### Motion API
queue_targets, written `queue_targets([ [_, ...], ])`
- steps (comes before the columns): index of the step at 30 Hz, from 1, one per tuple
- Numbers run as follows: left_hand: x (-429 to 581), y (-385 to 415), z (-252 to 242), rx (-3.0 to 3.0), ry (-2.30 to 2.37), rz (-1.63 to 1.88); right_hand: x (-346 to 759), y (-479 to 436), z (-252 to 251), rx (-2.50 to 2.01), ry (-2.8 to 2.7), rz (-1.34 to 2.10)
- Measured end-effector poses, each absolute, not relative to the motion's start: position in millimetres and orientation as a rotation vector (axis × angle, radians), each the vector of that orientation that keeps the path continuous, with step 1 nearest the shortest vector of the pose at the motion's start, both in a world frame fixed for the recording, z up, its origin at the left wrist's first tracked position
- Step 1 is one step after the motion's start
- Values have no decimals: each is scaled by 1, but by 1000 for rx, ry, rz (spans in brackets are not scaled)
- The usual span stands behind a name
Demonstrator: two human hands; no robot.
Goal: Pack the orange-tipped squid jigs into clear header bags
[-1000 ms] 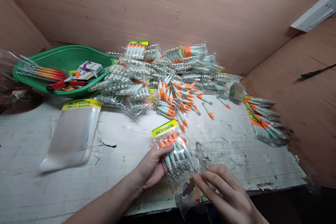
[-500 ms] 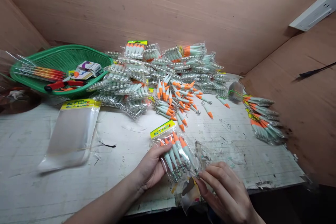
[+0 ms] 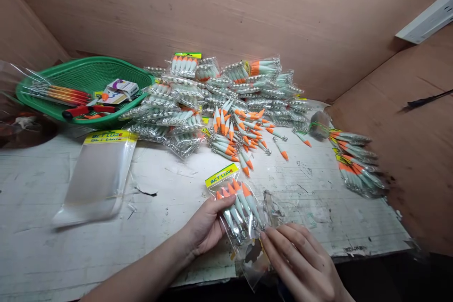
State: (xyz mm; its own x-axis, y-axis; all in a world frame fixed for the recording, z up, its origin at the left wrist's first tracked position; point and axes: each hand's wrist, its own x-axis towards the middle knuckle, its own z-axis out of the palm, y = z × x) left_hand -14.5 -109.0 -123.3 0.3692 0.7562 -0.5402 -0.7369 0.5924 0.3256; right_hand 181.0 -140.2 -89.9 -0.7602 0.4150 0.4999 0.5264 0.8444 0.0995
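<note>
My left hand (image 3: 208, 224) grips a clear plastic bag with a yellow "BCT LURE" header (image 3: 222, 175), thumb across its front. Inside lie several pale green squid jigs (image 3: 244, 200) with orange tips towards the header and hooks towards me. The fingers of my right hand (image 3: 300, 257) are pinched together at the lower right of the bag, by the hooks; whether they hold the bag's edge or a jig's hook is too small to tell. Beyond the bag is a heap of loose squid jigs (image 3: 244, 132). A stack of flat, unfilled header bags (image 3: 97, 179) lies to the left.
Filled lure packs (image 3: 184, 89) are piled along the back. A green basket (image 3: 102, 63) at back left holds red-handled pliers (image 3: 76, 112), a small box and red-yellow lures. More jig bundles (image 3: 357, 165) lie at right, beside a small block (image 3: 319, 125). The table's front edge is near me.
My right fingers have shifted slightly left and closer against the hook end of the bag. My left hand keeps its hold. The whole view has moved a little.
</note>
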Motion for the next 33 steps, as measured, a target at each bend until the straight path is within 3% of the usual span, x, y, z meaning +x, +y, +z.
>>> queue_targets([
  [8, -14, -111, -122, 77, 728, 917, 182, -140, -95, -687, -2545, -297],
  [12, -17, -106, -126, 245, 787, 862, 178, -138, -99, -910, -2356, 66],
  [17, -35, -100, -135, 597, 1066, 538, 166, -141, -129, -1181, -2086, 545],
  [22, -36, -127, -124, 1047, 1589, 1055, 158, -151, -157, -1248, -1923, 603],
  [27, 0, -149, -136, 1600, 1110, 960, 161, -154, -158, -1222, -1856, 647],
  [33, 8, -138, -155, 1660, 1074, 878, 168, -153, -162, -1238, -1761, 737],
])
